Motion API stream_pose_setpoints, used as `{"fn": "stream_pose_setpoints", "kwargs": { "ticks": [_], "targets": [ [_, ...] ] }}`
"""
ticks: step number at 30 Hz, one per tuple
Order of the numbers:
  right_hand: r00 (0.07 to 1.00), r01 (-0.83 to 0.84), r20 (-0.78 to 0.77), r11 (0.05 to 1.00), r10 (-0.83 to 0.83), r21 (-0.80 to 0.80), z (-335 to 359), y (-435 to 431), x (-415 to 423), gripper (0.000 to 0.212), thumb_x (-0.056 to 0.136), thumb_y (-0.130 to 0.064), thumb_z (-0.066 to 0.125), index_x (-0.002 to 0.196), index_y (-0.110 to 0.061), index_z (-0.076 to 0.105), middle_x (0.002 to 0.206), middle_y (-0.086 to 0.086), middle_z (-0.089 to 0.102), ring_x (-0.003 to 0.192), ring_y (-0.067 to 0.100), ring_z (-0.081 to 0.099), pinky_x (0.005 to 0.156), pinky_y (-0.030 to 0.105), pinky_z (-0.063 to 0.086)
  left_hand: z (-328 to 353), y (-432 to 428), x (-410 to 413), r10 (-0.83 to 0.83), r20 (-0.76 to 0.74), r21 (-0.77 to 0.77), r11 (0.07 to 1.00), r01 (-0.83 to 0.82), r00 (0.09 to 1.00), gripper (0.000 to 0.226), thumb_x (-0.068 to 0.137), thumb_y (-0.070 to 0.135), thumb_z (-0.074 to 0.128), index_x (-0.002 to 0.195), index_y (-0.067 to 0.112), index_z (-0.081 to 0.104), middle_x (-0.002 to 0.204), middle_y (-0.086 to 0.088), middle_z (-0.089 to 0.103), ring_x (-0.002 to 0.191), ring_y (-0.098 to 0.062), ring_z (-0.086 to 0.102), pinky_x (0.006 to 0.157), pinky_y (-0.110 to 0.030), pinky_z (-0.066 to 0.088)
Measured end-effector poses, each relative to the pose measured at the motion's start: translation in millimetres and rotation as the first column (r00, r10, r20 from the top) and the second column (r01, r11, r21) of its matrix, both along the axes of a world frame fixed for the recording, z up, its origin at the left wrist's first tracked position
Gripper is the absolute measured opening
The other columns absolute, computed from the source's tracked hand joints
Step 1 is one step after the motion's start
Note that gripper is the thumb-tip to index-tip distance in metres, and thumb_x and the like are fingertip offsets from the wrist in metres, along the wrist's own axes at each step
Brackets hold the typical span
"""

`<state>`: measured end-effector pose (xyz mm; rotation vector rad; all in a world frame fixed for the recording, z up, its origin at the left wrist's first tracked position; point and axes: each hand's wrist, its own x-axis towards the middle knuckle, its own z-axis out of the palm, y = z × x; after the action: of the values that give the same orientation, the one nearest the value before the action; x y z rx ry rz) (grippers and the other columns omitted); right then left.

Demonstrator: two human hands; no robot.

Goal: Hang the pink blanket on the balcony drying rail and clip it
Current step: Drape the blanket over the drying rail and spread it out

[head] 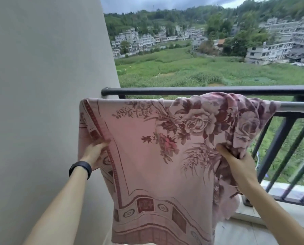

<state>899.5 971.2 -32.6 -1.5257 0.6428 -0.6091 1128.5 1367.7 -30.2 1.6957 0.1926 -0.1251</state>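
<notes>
Two bare forearms reach up from the bottom of the view, the left one wearing a black wristband (80, 169). The left hand (94, 152) is pinched closed on the patterned border of the pink blanket (147, 156), near the wall (41, 85). The right hand (234, 156) is closed around a bunched fold of the same cloth, further along towards the open side.

The blanket already lies over the pale drying rail (296, 107), which runs just inside and below the dark balcony railing (200, 90). On the left it hangs flat and smooth. On the right it is heaped in a rumpled mass on top of the rail.

I'd say the step in hand is spreading it out. The right hand would do well to draw the bunched part sideways along the rail while the left keeps its corner pinned, so the cloth does not slide off. It would help to even the drop on both sides before clipping.

No clips are visible anywhere. The far half of the blanket, behind the rail, is hidden, so I cannot tell how much hangs over. The lower edge is cut off at the bottom, and the right hand's fingers are buried in the fold.
</notes>
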Motion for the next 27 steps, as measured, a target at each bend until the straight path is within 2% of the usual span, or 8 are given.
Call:
{"fn": "stream_pose_setpoints", "kwargs": {
  "ticks": [3, 5, 8, 13, 16, 19, 23, 27],
  "targets": [
    [0.990, -0.092, -0.099, 0.993, 0.099, 0.068, 6, 15, 2, 0.057, 0.053, -0.066, 0.086, 0.068, -0.012, 0.073, 0.057, 0.020, 0.068, 0.045, 0.037, 0.064, 0.046, 0.041, 0.052, -5, 6, 5, -0.029, 0.038, 0.087, 0.996, 0.026, 0.999, 0.055, 0.079, 0.023, 0.079, 0.127, 0.017, 0.053, 0.111, -0.002, 0.066, 0.090, -0.016, 0.064, 0.070, -0.026, 0.051],
    [0.978, -0.151, -0.126, 0.979, 0.169, 0.139, 6, 23, 2, 0.057, 0.049, -0.060, 0.091, 0.072, -0.010, 0.074, 0.062, 0.023, 0.069, 0.047, 0.034, 0.061, 0.048, 0.037, 0.048, -9, 6, 7, -0.018, -0.002, 0.004, 1.000, 0.018, 1.000, 0.066, 0.075, 0.018, 0.083, 0.131, 0.007, 0.051, 0.119, -0.011, 0.066, 0.102, -0.031, 0.066, 0.090, -0.045, 0.053],
    [0.943, -0.196, -0.247, 0.972, 0.224, 0.132, 1, 29, -6, 0.049, 0.053, -0.056, 0.088, 0.064, -0.011, 0.074, 0.062, 0.024, 0.068, 0.046, 0.026, 0.054, 0.044, 0.025, 0.037, -16, 6, 7, -0.078, -0.084, -0.116, 0.991, 0.068, 0.993, 0.059, 0.071, 0.022, 0.084, 0.121, 0.004, 0.059, 0.112, -0.022, 0.070, 0.101, -0.040, 0.067, 0.093, -0.061, 0.050],
    [0.912, -0.264, -0.304, 0.961, 0.275, 0.078, 10, 33, -17, 0.041, 0.064, -0.050, 0.085, 0.060, -0.011, 0.075, 0.057, 0.018, 0.068, 0.037, 0.023, 0.055, 0.036, 0.020, 0.036, -8, -7, 4, -0.073, -0.030, -0.047, 0.996, 0.071, 0.997, 0.063, 0.065, 0.040, 0.080, 0.114, 0.003, 0.067, 0.101, -0.015, 0.071, 0.094, -0.034, 0.068, 0.094, -0.050, 0.052],
    [0.913, -0.356, -0.137, 0.914, 0.385, 0.192, 42, 44, -13, 0.032, 0.060, -0.038, 0.084, 0.066, -0.007, 0.076, 0.053, 0.014, 0.064, 0.030, 0.023, 0.051, 0.032, 0.017, 0.033, 34, -19, -3, -0.221, 0.067, -0.274, 0.934, 0.231, 0.973, 0.025, 0.071, 0.026, 0.077, 0.092, 0.012, 0.075, 0.082, -0.009, 0.067, 0.072, -0.026, 0.068, 0.072, -0.034, 0.055],
    [0.932, -0.362, 0.053, 0.927, 0.359, 0.092, 86, 46, -1, 0.031, 0.079, -0.028, 0.076, 0.053, -0.011, 0.073, 0.046, 0.009, 0.060, 0.028, 0.020, 0.049, 0.030, 0.017, 0.035, 80, -13, 0, -0.320, 0.091, -0.318, 0.888, 0.333, 0.943, 0.020, 0.079, 0.034, 0.073, 0.083, 0.015, 0.079, 0.088, -0.008, 0.075, 0.082, -0.024, 0.073, 0.068, -0.031, 0.058],
    [0.919, -0.365, 0.216, 0.919, 0.329, 0.153, 145, 36, 15, 0.030, 0.080, -0.033, 0.076, 0.057, -0.013, 0.072, 0.062, 0.012, 0.066, 0.049, 0.029, 0.058, 0.058, 0.027, 0.048, 104, 22, 7, -0.322, -0.109, -0.164, 0.939, 0.302, 0.940, 0.038, 0.091, 0.047, 0.059, 0.103, 0.013, 0.071, 0.094, -0.008, 0.074, 0.086, -0.023, 0.071, 0.080, -0.036, 0.059],
    [0.926, -0.372, 0.140, 0.912, 0.351, 0.173, 157, 35, 34, 0.013, 0.078, -0.022, 0.078, 0.075, -0.009, 0.077, 0.077, 0.013, 0.077, 0.064, 0.026, 0.074, 0.062, 0.034, 0.061, 130, 34, 11, -0.212, -0.030, -0.174, 0.963, 0.204, 0.977, 0.027, 0.098, 0.032, 0.051, 0.087, 0.014, 0.068, 0.071, -0.002, 0.072, 0.055, -0.012, 0.068, 0.048, -0.025, 0.057]
  ]
}}
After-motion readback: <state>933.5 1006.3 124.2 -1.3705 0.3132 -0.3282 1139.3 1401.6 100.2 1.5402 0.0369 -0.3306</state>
